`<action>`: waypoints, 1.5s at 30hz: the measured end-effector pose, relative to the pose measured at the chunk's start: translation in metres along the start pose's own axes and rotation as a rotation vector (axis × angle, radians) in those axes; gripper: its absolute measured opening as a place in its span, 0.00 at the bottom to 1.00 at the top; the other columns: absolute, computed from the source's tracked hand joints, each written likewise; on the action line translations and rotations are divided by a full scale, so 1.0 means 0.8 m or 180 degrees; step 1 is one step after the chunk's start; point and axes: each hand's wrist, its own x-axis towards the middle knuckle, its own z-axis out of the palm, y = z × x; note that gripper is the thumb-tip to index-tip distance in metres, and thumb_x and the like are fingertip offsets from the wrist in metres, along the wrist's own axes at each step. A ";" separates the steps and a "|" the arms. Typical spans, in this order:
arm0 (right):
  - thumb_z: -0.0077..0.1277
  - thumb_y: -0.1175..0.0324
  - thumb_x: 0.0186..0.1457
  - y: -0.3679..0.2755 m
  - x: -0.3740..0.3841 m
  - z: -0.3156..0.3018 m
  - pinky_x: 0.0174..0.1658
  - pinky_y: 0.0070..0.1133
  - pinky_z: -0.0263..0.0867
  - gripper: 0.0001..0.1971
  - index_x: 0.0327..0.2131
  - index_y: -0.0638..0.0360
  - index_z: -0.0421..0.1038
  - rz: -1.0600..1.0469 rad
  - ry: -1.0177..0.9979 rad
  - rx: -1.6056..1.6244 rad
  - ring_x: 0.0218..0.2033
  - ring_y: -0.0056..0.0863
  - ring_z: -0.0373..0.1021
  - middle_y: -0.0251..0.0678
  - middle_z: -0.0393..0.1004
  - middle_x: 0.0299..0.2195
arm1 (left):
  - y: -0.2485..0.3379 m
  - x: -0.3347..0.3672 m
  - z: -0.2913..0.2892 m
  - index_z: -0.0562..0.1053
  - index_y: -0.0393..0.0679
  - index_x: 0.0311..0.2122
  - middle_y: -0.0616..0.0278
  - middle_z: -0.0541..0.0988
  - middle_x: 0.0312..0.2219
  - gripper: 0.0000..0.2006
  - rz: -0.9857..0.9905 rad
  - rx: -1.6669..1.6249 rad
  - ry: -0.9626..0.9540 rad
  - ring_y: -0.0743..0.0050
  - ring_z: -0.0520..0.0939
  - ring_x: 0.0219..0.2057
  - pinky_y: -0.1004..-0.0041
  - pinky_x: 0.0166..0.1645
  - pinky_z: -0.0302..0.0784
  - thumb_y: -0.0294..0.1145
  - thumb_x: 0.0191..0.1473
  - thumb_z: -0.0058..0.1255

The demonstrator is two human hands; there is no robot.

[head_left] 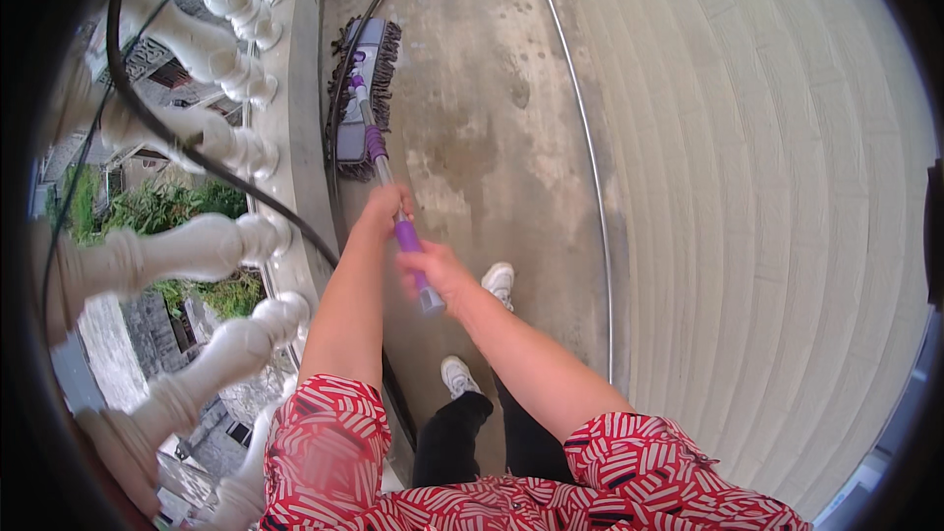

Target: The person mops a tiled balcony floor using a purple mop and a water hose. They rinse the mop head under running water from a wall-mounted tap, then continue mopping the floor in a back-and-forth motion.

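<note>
Both my hands are closed around the handle of a flat mop [376, 146], a grey pole with purple grips. My left hand [390, 205] grips the bare pole farther up, and my right hand [433, 270] wraps the purple grip near the grey end cap. At the far end, the wide grey mop head [351, 138] with its dark fringe lies flat on the wet concrete floor [462, 138], close to the balustrade's base on the left. A black cable crosses over the mop head.
White balusters [197, 246] line the left side, with plants and buildings below beyond them. A thick black cable [246, 187] loops across them. Along the right of the floor runs a thin pale pipe [587, 138] beside a beige tiled wall [747, 187]. My white shoes [457, 376] stand on the floor.
</note>
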 end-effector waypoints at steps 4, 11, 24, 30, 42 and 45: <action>0.48 0.73 0.44 -0.071 0.074 0.047 0.13 0.17 0.59 0.07 0.29 0.58 0.62 0.0192 0.0364 -0.0087 0.13 0.18 0.62 0.30 0.63 0.16 | 0.087 0.058 -0.003 0.64 0.41 0.23 0.65 0.63 0.11 0.03 -0.0257 0.0081 -0.0083 0.77 0.64 0.10 0.74 0.14 0.62 0.24 0.46 0.39; 0.47 0.69 0.43 -0.236 0.201 0.118 0.16 0.20 0.56 0.05 0.25 0.59 0.63 0.0045 0.0417 -0.0462 0.13 0.23 0.62 0.32 0.64 0.15 | 0.275 0.164 0.010 0.61 0.45 0.18 0.69 0.62 0.09 0.07 -0.0454 -0.0173 -0.0251 0.79 0.61 0.09 0.75 0.14 0.60 0.26 0.46 0.39; 0.46 0.78 0.45 -0.478 0.339 0.096 0.13 0.15 0.58 0.13 0.37 0.59 0.61 0.0134 0.0284 0.0181 0.14 0.17 0.61 0.31 0.63 0.18 | 0.506 0.329 0.146 0.63 0.42 0.22 0.65 0.64 0.11 0.06 0.0065 0.0330 0.0147 0.74 0.65 0.10 0.71 0.14 0.65 0.27 0.45 0.47; 0.44 0.78 0.47 -0.502 0.312 0.048 0.14 0.13 0.56 0.22 0.48 0.60 0.55 -0.0219 0.0051 0.0899 0.17 0.16 0.60 0.34 0.63 0.22 | 0.497 0.355 0.199 0.65 0.37 0.22 0.60 0.65 0.11 0.03 0.0238 0.0627 0.0446 0.69 0.67 0.11 0.71 0.15 0.65 0.24 0.43 0.44; 0.45 0.80 0.45 -0.512 0.052 -0.142 0.15 0.14 0.54 0.36 0.57 0.50 0.44 -0.0114 0.0731 0.1003 0.17 0.17 0.60 0.35 0.63 0.23 | 0.295 0.215 0.462 0.66 0.28 0.27 0.54 0.69 0.17 0.08 -0.0002 0.0889 0.0224 0.67 0.71 0.13 0.69 0.15 0.67 0.23 0.41 0.45; 0.45 0.80 0.45 -0.495 -0.031 -0.191 0.15 0.14 0.55 0.36 0.57 0.47 0.43 -0.0104 0.1027 0.1020 0.17 0.18 0.60 0.37 0.64 0.24 | 0.216 0.163 0.531 0.63 0.24 0.36 0.49 0.70 0.21 0.16 -0.0105 0.0957 -0.0025 0.61 0.74 0.15 0.67 0.17 0.69 0.25 0.42 0.44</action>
